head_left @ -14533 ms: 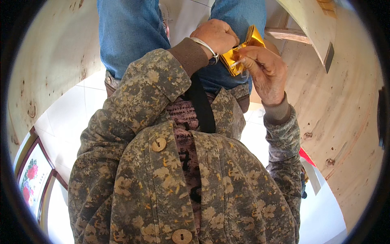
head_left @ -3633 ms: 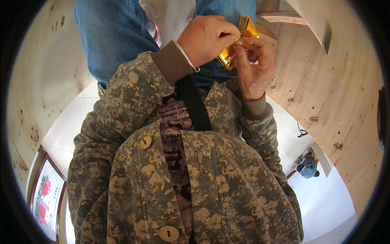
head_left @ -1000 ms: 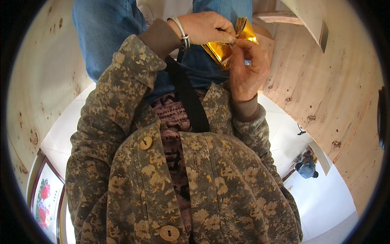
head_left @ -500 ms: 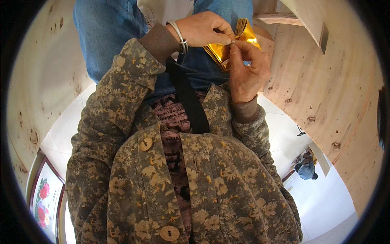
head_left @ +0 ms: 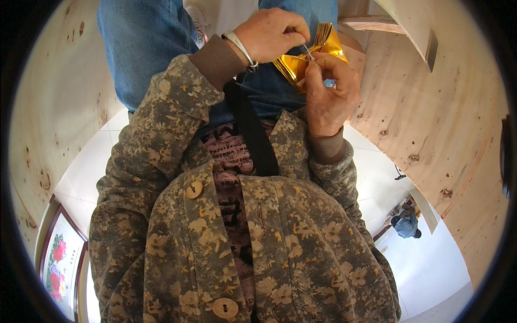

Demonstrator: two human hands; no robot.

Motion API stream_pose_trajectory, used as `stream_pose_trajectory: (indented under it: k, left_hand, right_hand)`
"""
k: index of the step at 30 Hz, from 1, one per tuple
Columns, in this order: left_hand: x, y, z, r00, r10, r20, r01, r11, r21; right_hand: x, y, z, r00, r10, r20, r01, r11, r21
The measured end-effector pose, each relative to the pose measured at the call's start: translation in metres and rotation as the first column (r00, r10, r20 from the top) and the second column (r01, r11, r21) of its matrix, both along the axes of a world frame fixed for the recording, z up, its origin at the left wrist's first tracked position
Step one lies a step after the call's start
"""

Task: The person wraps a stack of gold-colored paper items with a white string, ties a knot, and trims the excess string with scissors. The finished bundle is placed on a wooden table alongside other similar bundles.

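A bundle of folded, shiny gold foil sheets [head_left: 293, 71] lies over my right thigh, its stacked edges fanned out on the far side. Above it, a short thin pale strand [head_left: 308, 52] stretches between my fingertips; whether it is string or wire I cannot tell. My left hand [head_left: 269, 35], with a pale bangle at the wrist, pinches the strand's upper end. Thumb and forefinger of my right hand [head_left: 333, 94] pinch the lower end, just in front of the foil. The right hand hides part of the bundle.
Pale plywood panels rise at the left [head_left: 59, 81] and right [head_left: 425, 124]. A wooden ledge [head_left: 371, 24] juts out at the upper right. My jeans-covered legs [head_left: 145, 54] are beneath my hands. Far off at lower right is another person [head_left: 405, 223]; a framed flower picture [head_left: 59, 264] stands lower left.
My left hand has shifted slightly up and away from the right fingertips, so a short length of strand now shows between them. The right hand has barely moved.
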State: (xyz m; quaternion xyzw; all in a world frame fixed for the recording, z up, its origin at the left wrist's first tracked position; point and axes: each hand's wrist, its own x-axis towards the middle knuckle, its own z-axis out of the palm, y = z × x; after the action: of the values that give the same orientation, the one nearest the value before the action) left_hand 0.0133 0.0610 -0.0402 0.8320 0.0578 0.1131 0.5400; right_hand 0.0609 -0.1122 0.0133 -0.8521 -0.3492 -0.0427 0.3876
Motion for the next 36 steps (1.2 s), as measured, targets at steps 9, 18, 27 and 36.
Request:
stream_pose_trajectory:
  k: [9,18,27,36]
  left_hand:
    - [-0.001,-0.001,-0.013,0.987,0.16,0.001,-0.16,0.987,-0.012]
    - [-0.004,0.001,-0.024,0.982,0.187,-0.037,-0.189,0.981,-0.038]
    - [-0.049,-0.017,0.01,0.84,0.179,-0.511,-0.427,0.799,-0.423]
    - [-0.046,-0.071,0.015,0.949,0.106,-0.295,-0.307,0.505,-0.807]
  right_hand:
    - [0.0,-0.001,0.001,1.0,0.006,-0.026,-0.005,1.0,0.025]
    - [0.002,-0.003,-0.003,0.999,0.04,-0.026,-0.04,0.999,0.009]
    - [0.002,-0.02,-0.003,0.926,0.12,-0.358,0.009,0.941,0.338]
    - [0.007,-0.025,-0.004,0.909,0.153,-0.387,0.017,0.915,0.403]
